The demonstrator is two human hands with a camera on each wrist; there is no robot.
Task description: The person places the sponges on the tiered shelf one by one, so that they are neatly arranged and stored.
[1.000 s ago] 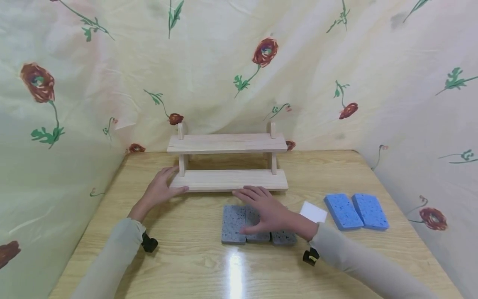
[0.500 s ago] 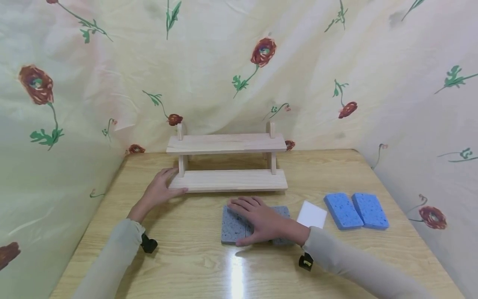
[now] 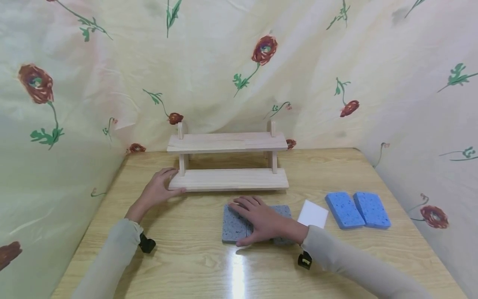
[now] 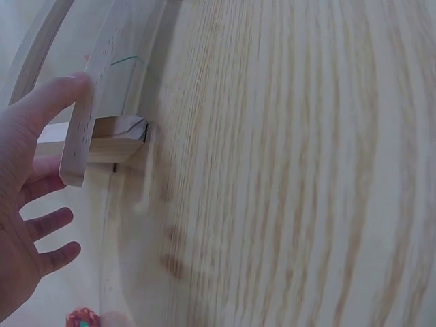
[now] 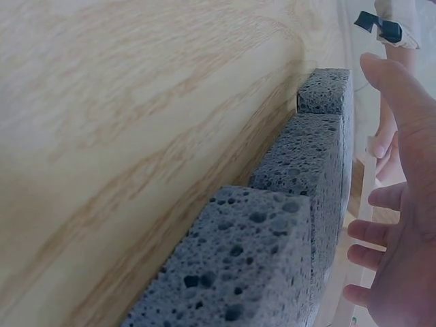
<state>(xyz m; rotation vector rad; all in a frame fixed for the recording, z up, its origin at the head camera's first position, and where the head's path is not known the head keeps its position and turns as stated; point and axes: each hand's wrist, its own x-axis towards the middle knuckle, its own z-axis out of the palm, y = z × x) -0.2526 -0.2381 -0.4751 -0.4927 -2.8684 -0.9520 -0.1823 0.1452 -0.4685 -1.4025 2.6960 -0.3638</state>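
Note:
A two-tier wooden shelf (image 3: 228, 179) stands at the back of the table. My left hand (image 3: 154, 194) grips its lower board's left end, thumb at the front edge and fingers at the back; the left wrist view shows the thumb of that hand (image 4: 17, 204) against the board's end (image 4: 83, 129). Three grey speckled sponges (image 3: 231, 230) lie side by side in front of the shelf. Over them spreads my right hand (image 3: 263, 222), hiding much of the middle one. In the right wrist view, its fingers (image 5: 371, 234) extend beside the sponges (image 5: 231, 252); whether it touches them, I cannot tell.
A white square piece (image 3: 313, 214) lies right of the grey sponges, partly behind my right wrist. Farther right, two blue sponges (image 3: 344, 210) rest side by side on the wood-grain table (image 3: 179, 261). Flowered cloth (image 3: 220, 66) hangs behind and at both sides.
My right hand has come back from near the shelf's front edge, down over the grey sponges and slightly left. My left hand has stayed at the shelf's end.

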